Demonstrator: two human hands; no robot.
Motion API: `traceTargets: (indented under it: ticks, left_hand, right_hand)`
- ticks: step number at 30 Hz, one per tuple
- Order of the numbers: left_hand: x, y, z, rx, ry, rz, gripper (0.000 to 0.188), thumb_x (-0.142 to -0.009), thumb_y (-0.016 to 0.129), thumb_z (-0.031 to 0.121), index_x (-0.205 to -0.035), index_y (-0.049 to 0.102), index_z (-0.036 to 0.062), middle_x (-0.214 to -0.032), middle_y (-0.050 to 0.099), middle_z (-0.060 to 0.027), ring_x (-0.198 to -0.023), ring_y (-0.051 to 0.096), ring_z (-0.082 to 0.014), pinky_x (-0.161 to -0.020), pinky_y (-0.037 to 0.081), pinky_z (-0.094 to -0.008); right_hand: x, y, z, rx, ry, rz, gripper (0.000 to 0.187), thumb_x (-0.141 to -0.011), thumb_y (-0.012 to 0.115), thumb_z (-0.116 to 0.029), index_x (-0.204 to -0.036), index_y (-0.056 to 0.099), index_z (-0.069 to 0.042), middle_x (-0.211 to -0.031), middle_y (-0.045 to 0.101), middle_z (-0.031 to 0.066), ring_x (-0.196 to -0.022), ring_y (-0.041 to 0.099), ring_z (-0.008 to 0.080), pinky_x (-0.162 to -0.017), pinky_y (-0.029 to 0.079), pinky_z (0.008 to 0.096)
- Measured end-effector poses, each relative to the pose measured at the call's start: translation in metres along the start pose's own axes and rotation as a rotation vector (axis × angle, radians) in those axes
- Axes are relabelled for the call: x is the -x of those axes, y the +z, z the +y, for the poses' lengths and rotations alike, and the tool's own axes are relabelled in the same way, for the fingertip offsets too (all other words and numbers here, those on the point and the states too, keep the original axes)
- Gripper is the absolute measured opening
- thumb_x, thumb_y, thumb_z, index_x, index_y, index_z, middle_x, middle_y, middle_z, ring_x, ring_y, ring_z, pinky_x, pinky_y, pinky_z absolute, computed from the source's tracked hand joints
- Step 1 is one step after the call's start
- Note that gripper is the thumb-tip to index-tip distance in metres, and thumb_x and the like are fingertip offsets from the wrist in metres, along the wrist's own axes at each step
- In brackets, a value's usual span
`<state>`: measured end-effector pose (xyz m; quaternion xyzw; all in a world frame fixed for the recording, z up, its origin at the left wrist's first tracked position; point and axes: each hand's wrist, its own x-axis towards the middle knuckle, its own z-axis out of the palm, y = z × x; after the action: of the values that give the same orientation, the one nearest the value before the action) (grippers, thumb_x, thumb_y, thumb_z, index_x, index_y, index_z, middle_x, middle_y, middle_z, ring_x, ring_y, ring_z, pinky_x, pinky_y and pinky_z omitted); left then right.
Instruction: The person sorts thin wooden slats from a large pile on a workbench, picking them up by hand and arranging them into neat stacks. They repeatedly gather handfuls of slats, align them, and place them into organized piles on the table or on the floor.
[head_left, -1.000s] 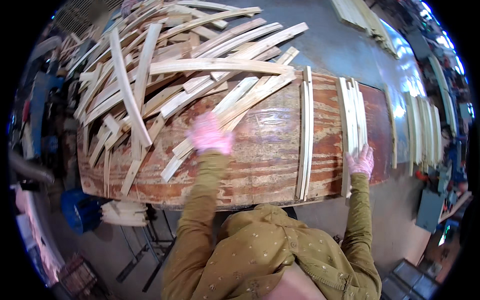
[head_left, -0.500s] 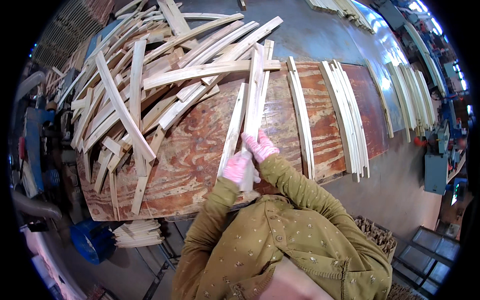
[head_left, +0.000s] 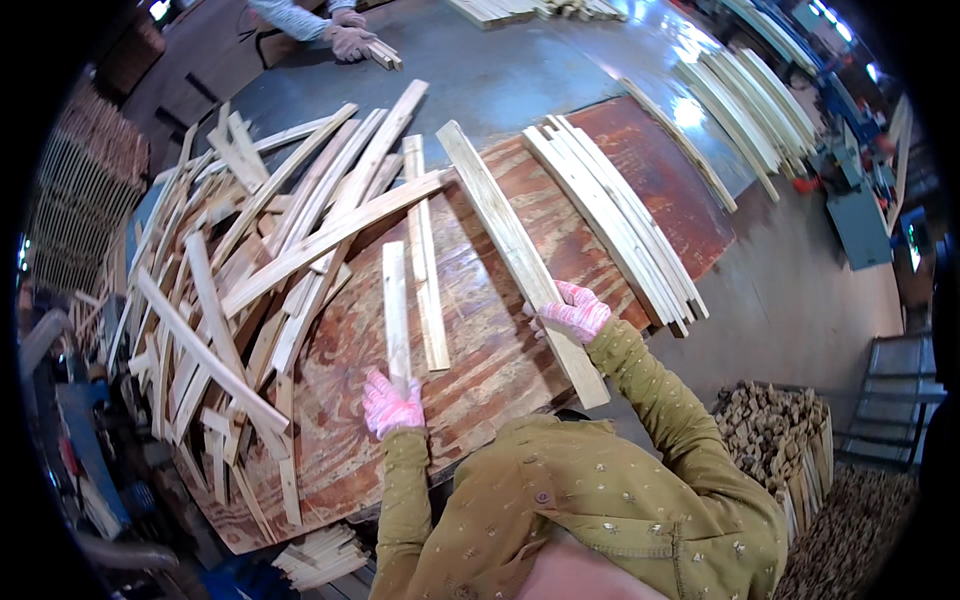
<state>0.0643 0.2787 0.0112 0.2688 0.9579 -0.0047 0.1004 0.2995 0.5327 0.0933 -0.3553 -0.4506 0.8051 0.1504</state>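
- Plywood desk [head_left: 500, 350] carried loose wooden slats; a tangled slat pile [head_left: 250, 270] crowded its left half.
- Left hand [head_left: 392, 402], pink glove, grip closed on the near end of a short slat [head_left: 396, 305] lying flat mid-desk.
- Right hand [head_left: 573, 312] grip wrapped on a long plank [head_left: 515, 250] angled across the desk.
- Sorted stack [head_left: 610, 220] lay just right of the plank.
- Another person's gloved hand [head_left: 350, 40] worked at the far edge.

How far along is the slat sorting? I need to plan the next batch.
Done: a neat stack of slats lies at the board's right. In hand: the left hand grips a short slat and the right hand a long plank. Left: the big jumbled pile, clearly the larger share.
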Motion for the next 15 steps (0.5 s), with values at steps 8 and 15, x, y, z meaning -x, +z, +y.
traceTargets:
  ticks: [8, 15]
  left_hand:
    - [0.005, 0.009, -0.011, 0.564, 0.054, -0.004, 0.074, -0.077, 0.071, 0.023, -0.139, 0.038, 0.0002, -0.126, 0.054, -0.0239, -0.113, 0.056, -0.0359, -0.096, 0.046, -0.0417]
    - [-0.014, -0.062, 0.055, 1.272, 0.081, 0.123, 0.062, -0.078, 0.070, 0.011, -0.133, 0.046, -0.0008, -0.118, 0.058, -0.0155, -0.099, 0.058, -0.0218, -0.089, 0.048, -0.0371]
  right_hand:
    - [0.008, -0.084, 0.019, 0.979, -0.008, 0.436, 0.048, -0.084, 0.066, -0.025, -0.128, 0.056, -0.009, -0.106, 0.067, 0.0182, -0.095, 0.066, 0.0309, -0.085, 0.052, 0.0375]
    - [-0.006, -0.009, 0.024, 1.469, 0.080, 0.266, 0.090, -0.085, 0.057, -0.056, -0.149, 0.021, -0.004, -0.136, 0.047, 0.0224, -0.124, 0.048, 0.0360, -0.104, 0.038, 0.0438]
